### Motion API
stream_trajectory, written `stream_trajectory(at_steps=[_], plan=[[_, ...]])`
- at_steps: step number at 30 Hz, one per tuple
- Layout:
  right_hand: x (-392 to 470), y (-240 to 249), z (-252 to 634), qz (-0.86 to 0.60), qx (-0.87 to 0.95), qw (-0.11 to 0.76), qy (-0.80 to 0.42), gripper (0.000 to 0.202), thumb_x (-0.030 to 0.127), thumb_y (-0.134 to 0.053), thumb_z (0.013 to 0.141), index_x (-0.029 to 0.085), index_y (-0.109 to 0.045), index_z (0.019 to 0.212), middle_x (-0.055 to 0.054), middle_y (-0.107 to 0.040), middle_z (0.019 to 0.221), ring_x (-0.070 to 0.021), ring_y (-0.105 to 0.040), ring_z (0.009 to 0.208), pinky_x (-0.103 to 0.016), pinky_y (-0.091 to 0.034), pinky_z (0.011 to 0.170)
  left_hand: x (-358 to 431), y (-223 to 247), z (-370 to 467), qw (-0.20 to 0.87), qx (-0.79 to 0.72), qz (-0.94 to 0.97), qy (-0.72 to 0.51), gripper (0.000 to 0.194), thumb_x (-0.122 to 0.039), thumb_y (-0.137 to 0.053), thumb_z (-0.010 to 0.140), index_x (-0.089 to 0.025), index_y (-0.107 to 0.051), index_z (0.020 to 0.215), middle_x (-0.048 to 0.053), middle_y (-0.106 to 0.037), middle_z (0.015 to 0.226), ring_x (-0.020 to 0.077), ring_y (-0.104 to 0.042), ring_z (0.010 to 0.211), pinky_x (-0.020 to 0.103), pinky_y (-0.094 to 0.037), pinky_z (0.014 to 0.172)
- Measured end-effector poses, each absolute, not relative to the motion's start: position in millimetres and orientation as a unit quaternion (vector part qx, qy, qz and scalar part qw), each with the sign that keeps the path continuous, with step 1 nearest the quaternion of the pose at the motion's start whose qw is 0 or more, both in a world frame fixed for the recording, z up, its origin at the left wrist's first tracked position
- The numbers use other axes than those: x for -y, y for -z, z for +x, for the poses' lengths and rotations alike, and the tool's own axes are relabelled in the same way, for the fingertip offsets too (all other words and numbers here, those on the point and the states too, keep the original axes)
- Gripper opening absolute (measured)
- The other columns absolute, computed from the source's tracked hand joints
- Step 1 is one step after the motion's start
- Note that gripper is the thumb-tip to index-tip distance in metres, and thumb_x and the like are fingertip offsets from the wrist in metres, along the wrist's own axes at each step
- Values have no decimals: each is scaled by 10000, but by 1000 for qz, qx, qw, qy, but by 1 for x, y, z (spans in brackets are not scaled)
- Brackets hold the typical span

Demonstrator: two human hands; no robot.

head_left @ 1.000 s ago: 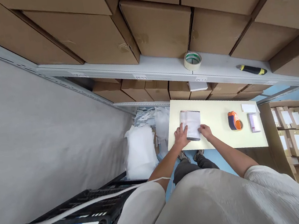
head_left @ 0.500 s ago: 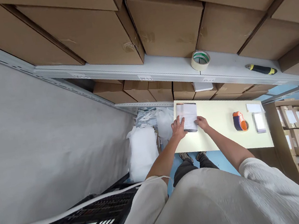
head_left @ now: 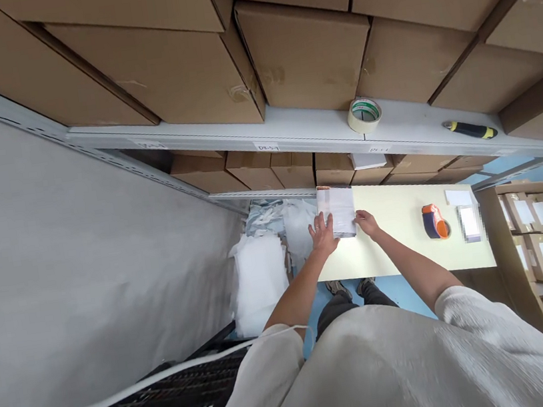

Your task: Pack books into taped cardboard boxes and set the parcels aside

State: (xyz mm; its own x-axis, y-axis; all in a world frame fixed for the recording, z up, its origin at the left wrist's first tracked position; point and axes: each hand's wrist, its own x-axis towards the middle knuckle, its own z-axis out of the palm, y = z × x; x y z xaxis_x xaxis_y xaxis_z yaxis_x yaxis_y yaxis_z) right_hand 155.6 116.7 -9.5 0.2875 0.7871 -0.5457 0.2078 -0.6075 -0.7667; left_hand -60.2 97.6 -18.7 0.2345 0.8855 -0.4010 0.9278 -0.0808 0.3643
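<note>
White sheets (head_left: pixel 260 279) lie left of the desk (head_left: pixel 400 253). The left hand (head_left: pixel 325 236), grip spread wide, rests on a flat packet (head_left: pixel 341 208) at the desk's left end. At the packet's right edge, the right hand's (head_left: pixel 367 224) grip is narrow; I can't tell whether it pinches. Farther right sits an orange tape dispenser (head_left: pixel 434 221).

Packet (head_left: pixel 343 210) was whitish with a dark lower edge; tabletop (head_left: pixel 394 213) was pale cream. Tape dispenser (head_left: pixel 432 218) was orange and dark purple, cutter (head_left: pixel 470 129) black and yellow. Shelved cartons (head_left: pixel 306 54) were brown, shelf (head_left: pixel 310 121) light grey, floor (head_left: pixel 406 292) light blue.
</note>
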Motion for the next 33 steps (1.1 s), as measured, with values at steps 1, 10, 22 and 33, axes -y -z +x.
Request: stream_trajectory(at_steps=[1,10,22,33], plan=[[-114,7,157,-749,341,291,-489,410,295,-707,688,228,-745,1090,-78,-768,1168,-271,-703,1150,-406,-559,1043,-95,16,-60,280,-615,737,33,1053,-507,-756,923,-283,-173,1771,165,-62,1853,434,-73,1693,657,-117,1334],[-81,-30,177,-727,357,324,-489,340,344,-681,704,239,-765,1016,-91,-782,1194,-275,-705,1075,-405,-590,906,-76,-18,-56,273,-617,739,-8,822,-402,-579,1028,-264,-229,1759,155,-154,1840,378,-161,1680,594,-172,1328],[-33,-45,213,-648,466,333,-503,293,353,-656,762,236,-746,1015,-74,-791,1128,-245,-724,1030,-410,-580,969,-9,-58,-11,263,-631,728,-52,760,-284,-516,1028,-229,-258,1741,168,-265,1805,365,-312,1632,510,-301,1285],[18,-36,251,-557,592,303,-497,300,352,-625,809,221,-712,1064,-98,-789,1103,-239,-739,1021,-425,-599,989,93,-84,38,229,-705,666,-84,701,-265,-519,1022,-202,-350,1699,171,-325,1781,345,-350,1612,504,-325,1281]])
